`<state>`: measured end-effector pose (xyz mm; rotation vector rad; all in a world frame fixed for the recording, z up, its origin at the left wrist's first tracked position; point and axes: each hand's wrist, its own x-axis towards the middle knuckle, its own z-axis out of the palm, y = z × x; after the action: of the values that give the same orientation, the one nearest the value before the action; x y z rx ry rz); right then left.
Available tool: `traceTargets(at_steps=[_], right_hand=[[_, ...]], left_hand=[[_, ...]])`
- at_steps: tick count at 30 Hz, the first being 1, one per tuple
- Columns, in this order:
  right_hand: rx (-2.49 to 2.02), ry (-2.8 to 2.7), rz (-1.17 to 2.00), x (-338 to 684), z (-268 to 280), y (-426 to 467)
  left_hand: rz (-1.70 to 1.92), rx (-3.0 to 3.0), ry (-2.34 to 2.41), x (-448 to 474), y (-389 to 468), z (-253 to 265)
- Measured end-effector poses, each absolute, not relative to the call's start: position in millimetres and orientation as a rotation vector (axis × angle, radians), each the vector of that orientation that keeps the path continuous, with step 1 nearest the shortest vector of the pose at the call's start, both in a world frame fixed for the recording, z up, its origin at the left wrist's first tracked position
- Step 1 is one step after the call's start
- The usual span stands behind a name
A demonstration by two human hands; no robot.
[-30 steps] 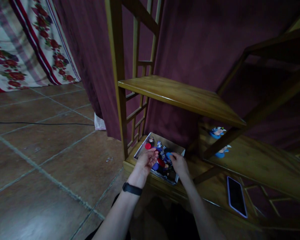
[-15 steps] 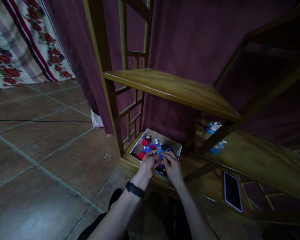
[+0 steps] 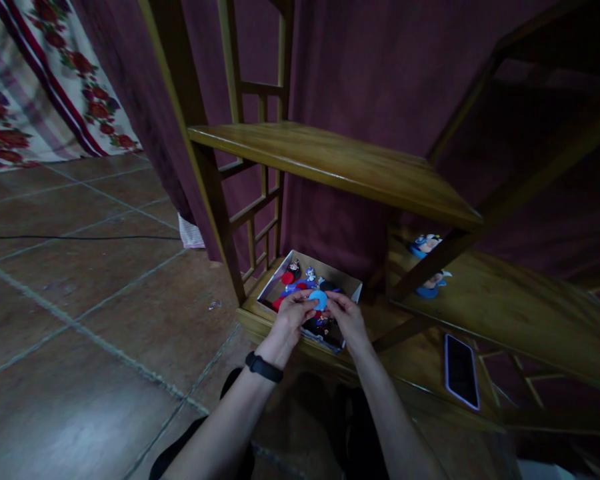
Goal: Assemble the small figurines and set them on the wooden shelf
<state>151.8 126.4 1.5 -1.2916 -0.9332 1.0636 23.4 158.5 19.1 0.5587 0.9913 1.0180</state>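
Note:
A round light-blue disc [image 3: 319,299] is held between both hands, above an open cardboard box [image 3: 351,288]. My left hand [image 3: 294,312] pinches the disc's left edge, and a dark band circles that wrist. On the opposite edge, the fingers of my right hand [image 3: 343,311] are closed on it too. Inside the box lie small figurines, among them a white-and-purple one [image 3: 311,274] and a dark one [image 3: 294,267], together with red discs [image 3: 287,278] and other dark and blue pieces. My hands hide part of the contents.
The box stands on the low shelf of a wooden rack, under an upper board [image 3: 330,157]. Two blue-based figurines [image 3: 427,289] sit on a shelf to the right. A phone [image 3: 461,371] lies lower right. Behind hangs a purple curtain [image 3: 350,80].
The blue disc has turned so its flat face shows more fully, and my right fingers have shifted to its right edge. The view has moved slightly.

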Motion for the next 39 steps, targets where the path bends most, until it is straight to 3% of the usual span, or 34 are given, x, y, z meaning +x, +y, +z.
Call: traceTargets(at_steps=[14, 22, 26, 34, 39], right_hand=[[-1.581, -1.087, 0.723, 186, -30, 155], [-1.601, -1.79, 0.814, 162, -43, 151], [-1.679, -2.12, 0.68, 150, -44, 141], [-1.879, -2.027, 0.292, 156, -40, 139], [-1.875, -1.918, 0.261, 166, -34, 144]], left_hand=[[1.286, 0.35, 1.095, -18, 183, 32], [1.268, 0.163, 1.071, -32, 188, 36], [1.215, 0.073, 1.083, -37, 191, 35], [1.202, 0.012, 1.052, -37, 186, 46], [1.206, 0.011, 1.048, -40, 186, 48]])
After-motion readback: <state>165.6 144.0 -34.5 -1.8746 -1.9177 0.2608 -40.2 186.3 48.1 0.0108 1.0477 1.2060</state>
